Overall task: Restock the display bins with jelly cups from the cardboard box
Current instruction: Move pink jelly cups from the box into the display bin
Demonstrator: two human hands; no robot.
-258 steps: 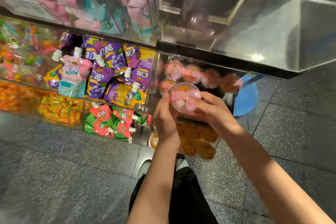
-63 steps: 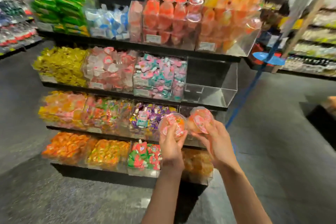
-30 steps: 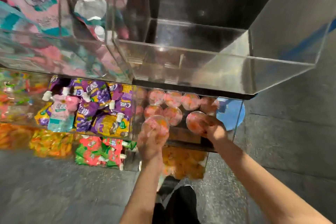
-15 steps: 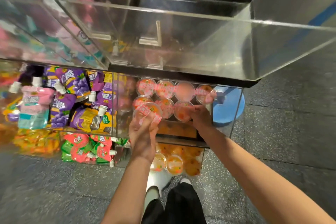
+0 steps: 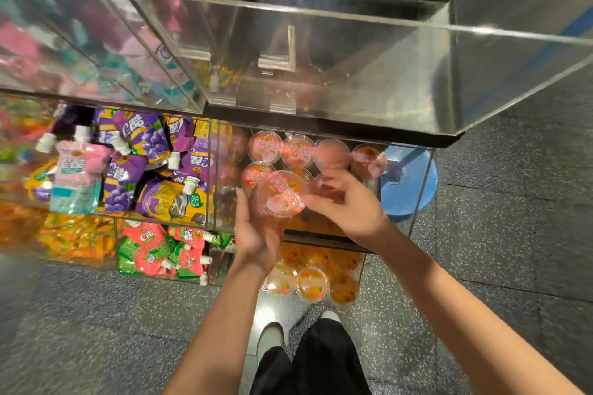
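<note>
Jelly cup, clear plastic with a pink-and-red printed lid, sits tilted in the left hand, lid facing up toward the camera. Left palm cups it from below; thumb runs up its left side, fingers curl round underneath. Held over the front edge of the clear display bin on the middle shelf level.

Right hand just beside the cup on its right. Fingertips touch or nearly touch the lid rim; fingers loosely bent and slightly apart. Cannot tell whether it actually pinches the cup or anything else.

Inside the bin: a back row of four matching jelly cups, lids up, side by side. A second row in front, partly hidden behind the held cup and the hands.

Left neighbour compartment: purple grape spout pouches, plus one pink pouch with a white cap. Shelf below: red-and-green pouches and, under the hands, orange jelly cups. Orange and yellow packets far left, blurred.

Above: a large clear acrylic bin with nothing visible in it. Blue round disc seen through the bin's right wall. Floor dark speckled stone. Black trousers and a light shoe at bottom centre.
</note>
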